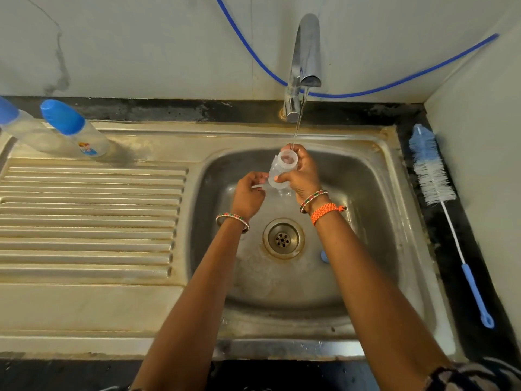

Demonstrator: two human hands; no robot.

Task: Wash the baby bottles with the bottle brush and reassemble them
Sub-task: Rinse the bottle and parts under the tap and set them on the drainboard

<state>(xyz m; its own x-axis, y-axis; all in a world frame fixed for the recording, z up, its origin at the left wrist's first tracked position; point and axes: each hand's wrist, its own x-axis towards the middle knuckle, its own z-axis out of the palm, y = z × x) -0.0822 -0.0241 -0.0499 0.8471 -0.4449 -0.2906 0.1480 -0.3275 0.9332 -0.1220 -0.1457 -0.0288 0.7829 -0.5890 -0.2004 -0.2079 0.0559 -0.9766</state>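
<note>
A clear, uncapped baby bottle (277,176) is tilted over the sink basin (366,193), its open mouth up under the thin stream from the tap (306,60). My right hand (303,176) grips it around the neck and body. My left hand (248,193) sits just left of it, fingers curled, fingertips at the bottle's side, and seems to pinch a small clear piece. The bottle brush (434,176), with white and blue bristles and a blue handle, lies on the dark counter right of the sink. Two capped bottles (76,131) (17,122) stand at the back left.
A small blue part (324,256) lies in the basin right of the drain (283,238), half hidden by my right forearm. The ribbed drainboard (84,215) spreads to the left. A blue hose (394,83) runs along the back wall. A wall closes the right side.
</note>
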